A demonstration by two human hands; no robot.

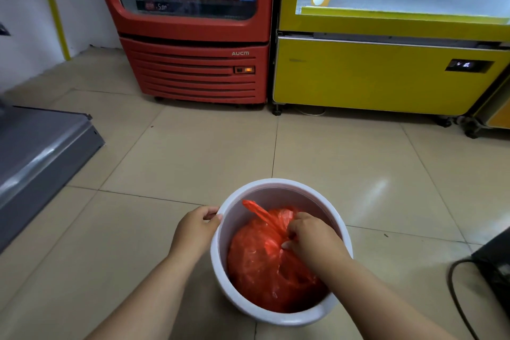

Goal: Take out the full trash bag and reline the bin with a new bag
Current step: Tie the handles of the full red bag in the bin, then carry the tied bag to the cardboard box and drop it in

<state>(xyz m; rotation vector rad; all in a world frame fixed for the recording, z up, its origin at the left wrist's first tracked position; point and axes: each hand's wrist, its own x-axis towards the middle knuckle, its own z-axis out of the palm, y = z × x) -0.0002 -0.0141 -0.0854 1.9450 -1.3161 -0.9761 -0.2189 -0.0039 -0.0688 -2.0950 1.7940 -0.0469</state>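
- While your left hand (196,225) curls its fingers over the rim of the bin (278,183), your right hand (311,239) reaches inside it.
- Your right fingers are pinched shut on the gathered neck of the red bag (262,268).
- That bag sits full inside the bin, one loose end sticking up.
- Your bin stands on the tile floor (193,152), in front of a red cooler (198,69) and a yellow freezer (372,74).
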